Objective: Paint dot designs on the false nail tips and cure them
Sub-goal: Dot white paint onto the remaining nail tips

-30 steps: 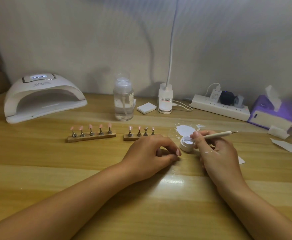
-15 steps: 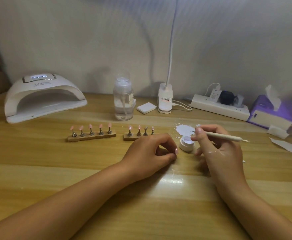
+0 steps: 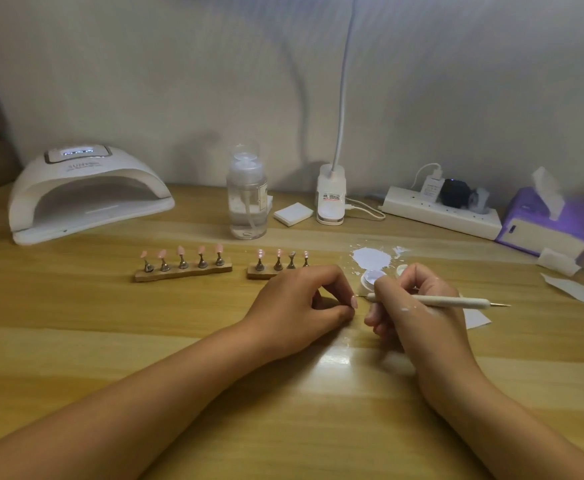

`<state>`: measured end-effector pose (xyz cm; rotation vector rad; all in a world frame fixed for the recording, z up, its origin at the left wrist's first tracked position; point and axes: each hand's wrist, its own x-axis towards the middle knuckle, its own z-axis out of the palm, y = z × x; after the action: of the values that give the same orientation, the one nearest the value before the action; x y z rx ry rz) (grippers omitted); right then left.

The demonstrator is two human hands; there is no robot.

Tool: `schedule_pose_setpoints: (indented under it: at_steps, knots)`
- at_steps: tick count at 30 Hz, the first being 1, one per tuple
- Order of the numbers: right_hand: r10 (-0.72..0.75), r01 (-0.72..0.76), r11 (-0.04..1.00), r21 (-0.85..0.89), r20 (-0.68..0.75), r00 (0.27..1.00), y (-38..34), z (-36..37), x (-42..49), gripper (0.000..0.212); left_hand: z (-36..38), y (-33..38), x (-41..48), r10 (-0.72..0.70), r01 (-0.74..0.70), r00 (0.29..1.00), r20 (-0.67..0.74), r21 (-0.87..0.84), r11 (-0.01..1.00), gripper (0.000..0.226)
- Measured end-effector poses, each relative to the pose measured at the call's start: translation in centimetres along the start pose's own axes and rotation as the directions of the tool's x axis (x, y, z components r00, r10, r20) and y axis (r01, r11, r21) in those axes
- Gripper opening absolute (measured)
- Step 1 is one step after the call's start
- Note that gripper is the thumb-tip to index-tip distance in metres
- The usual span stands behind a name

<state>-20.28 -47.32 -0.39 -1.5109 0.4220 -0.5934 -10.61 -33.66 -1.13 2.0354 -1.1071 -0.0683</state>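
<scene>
My left hand (image 3: 299, 306) rests on the table and pinches a pink nail tip (image 3: 354, 301) between thumb and forefinger. My right hand (image 3: 413, 306) grips a white dotting pen (image 3: 457, 301); its fine left tip points at that nail tip. A small white paint pot (image 3: 370, 279) sits just behind my right fingers. Two wooden holders stand behind my hands: the left holder (image 3: 183, 271) carries several pink nail tips, the right holder (image 3: 261, 271) is partly hidden by my left hand. The white curing lamp (image 3: 86, 194) sits at the back left.
A clear pump bottle (image 3: 247, 199), a white pad (image 3: 292, 213), a lamp base (image 3: 331, 197) and a power strip (image 3: 443, 211) line the back. A purple tissue box (image 3: 543, 223) and paper scraps (image 3: 578, 289) lie right. Spilled white paint (image 3: 372, 258) marks the wood.
My right hand lifted the pen from the paint pot, then came down and left, bringing the pen's tip to the nail tip that my left hand pinches. My left hand hardly moved.
</scene>
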Motion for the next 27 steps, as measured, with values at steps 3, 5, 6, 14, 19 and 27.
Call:
schedule_pose_setpoints:
  at_steps: [3, 5, 6, 14, 19, 27]
  knots:
    - [-0.012, 0.012, 1.0, -0.024, -0.019, 1.0, 0.13, 0.01, 0.0, 0.036, 0.02, 0.01, 0.05, 0.005, -0.005, 1.0, -0.003, -0.001, 1.0, 0.016]
    - [-0.014, 0.014, 0.999, -0.029, -0.029, 0.999, 0.11, 0.01, 0.03, 0.036, 0.03, -0.01, 0.06, 0.01, -0.01, 1.0, -0.006, -0.001, 1.0, 0.016]
    - [-0.013, 0.012, 0.999, -0.03, -0.027, 1.0, 0.1, 0.0, 0.02, 0.035, 0.03, -0.01, 0.05, 0.016, -0.016, 1.0, -0.006, 0.002, 1.0, 0.015]
    - [-0.009, 0.008, 0.999, -0.048, -0.011, 1.0, 0.1, 0.14, 0.06, 0.028, -0.09, 0.06, 0.05, 0.04, -0.04, 0.999, -0.008, 0.014, 0.999, 0.016]
    - [-0.009, 0.008, 0.998, -0.062, -0.005, 1.0, 0.09, 0.17, 0.0, 0.028, -0.14, 0.11, 0.03, 0.045, -0.045, 0.999, -0.006, 0.019, 0.999, 0.015]
    - [-0.011, 0.012, 0.996, -0.085, 0.012, 1.0, 0.08, 0.16, -0.03, 0.026, -0.07, 0.05, 0.02, 0.051, -0.05, 0.999, -0.015, 0.023, 0.998, 0.013]
